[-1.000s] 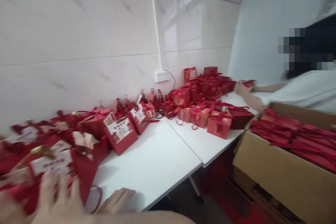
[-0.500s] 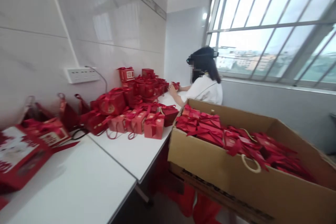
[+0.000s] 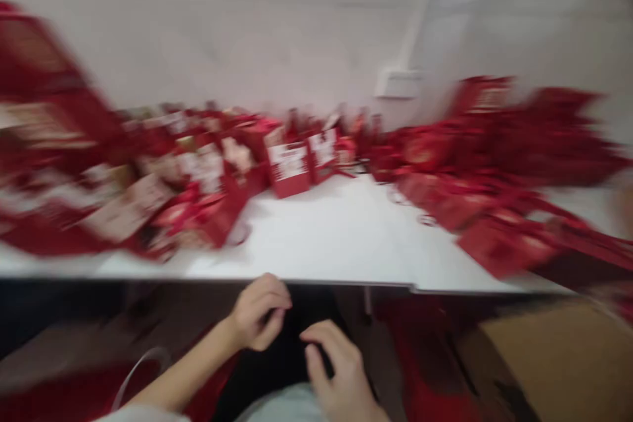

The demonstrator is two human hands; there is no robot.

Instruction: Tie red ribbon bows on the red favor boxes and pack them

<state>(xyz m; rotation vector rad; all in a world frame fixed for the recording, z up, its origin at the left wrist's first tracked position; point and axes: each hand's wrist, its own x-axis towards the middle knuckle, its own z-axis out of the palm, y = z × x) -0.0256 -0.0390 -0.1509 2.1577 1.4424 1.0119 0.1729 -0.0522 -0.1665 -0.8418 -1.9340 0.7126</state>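
Observation:
My left hand is over my lap by the table's front edge. Its fingers curl loosely, with a gap at the thumb and nothing seen inside. Lower and to the right, my right hand is also empty, its thumb apart from the bent fingers. The hands do not touch each other. Beyond them is a white table. Red gift boxes with ribbons crowd its left side, and more red boxes are at the right. Two red boxes with white fronts stand at the back. Everything is blurred by motion.
An open cardboard carton is at the lower right, below the table top. A white socket strip is on the tiled wall behind. Something red is under the table. Tall red packaging rises at far left.
My view has swung left, from the carton, window and co-worker to the table in front of me. Both my hands have come into view; the co-worker has left it.

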